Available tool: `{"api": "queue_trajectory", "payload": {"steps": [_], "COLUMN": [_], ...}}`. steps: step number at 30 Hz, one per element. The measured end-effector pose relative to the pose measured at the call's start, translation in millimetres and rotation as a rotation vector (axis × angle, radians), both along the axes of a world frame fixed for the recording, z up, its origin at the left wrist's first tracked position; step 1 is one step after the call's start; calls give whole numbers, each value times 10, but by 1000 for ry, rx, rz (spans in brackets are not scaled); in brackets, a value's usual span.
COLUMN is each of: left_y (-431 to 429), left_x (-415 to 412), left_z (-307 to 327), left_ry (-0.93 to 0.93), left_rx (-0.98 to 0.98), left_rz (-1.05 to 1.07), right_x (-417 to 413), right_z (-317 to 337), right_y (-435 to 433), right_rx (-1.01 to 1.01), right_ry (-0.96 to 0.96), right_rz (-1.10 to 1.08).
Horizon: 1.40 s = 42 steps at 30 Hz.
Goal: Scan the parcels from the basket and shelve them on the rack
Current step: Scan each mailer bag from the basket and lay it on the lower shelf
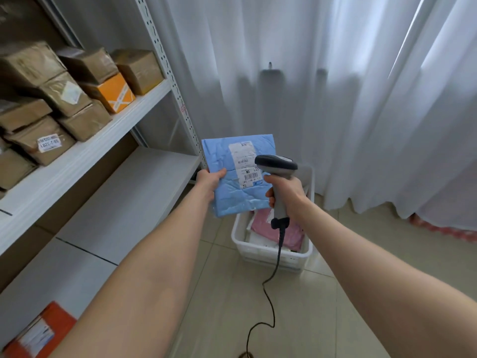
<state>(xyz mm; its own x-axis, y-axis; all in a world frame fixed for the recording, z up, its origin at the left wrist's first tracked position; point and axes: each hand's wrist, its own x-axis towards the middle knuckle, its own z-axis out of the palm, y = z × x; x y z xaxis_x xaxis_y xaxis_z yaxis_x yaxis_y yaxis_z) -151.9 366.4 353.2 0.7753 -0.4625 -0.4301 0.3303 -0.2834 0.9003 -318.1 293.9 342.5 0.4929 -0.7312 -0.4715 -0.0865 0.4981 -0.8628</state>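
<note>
A left forearm (144,267) and a right forearm (366,257) are being stretched into the frame from the lower left and lower right corners. At centre frame a blue parcel (232,196) is being pinched at its left edge by the left hand (207,183), the thumb lying over the front face and the fingers being hidden behind it. The parcel is being held tilted, its white label (244,164) facing the camera. A grey barcode scanner (277,165) is being gripped by the right hand (286,195), the fingers being curled round its handle. The scanner's head is being held in front of the parcel's right edge, overlapping the label; whether head and parcel are touching cannot be told. The parcel is being kept between the two hands, above a white basket (271,255) standing on the tiled floor (232,306) in the lower middle of the frame. In the basket a pink parcel (263,224) is lying over paler ones. A black cable (278,259) is hanging from the scanner's handle, crossing the basket's front and trailing over the floor toward the bottom edge. Along the left of the frame a white rack (108,133) is standing; brown boxes (31,63) and an orange box (113,93) are being stored on its shelf in the upper left, and an orange parcel (38,334) is lying on a low shelf in the lower left corner. A white curtain (361,99) is hanging across the upper right.
</note>
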Motion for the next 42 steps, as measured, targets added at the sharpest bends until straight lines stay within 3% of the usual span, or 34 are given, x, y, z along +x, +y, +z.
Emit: {"api": "queue_trajectory", "payload": {"steps": [24,37,42], "left_y": [936,1174,1367], "left_x": [732,1005,1106], "left_z": [327,291,306], "left_ry": [-43,-2,28], "left_rx": [-23,-26,-42], "left_rz": [41,49,46], "right_x": [551,786,935], "right_z": [649,683,623], "right_y": [983,1227,1306], "right_rx": [-163,-120,-53], "right_ry": [103,108,27], "right_rz": [155,131,74]}}
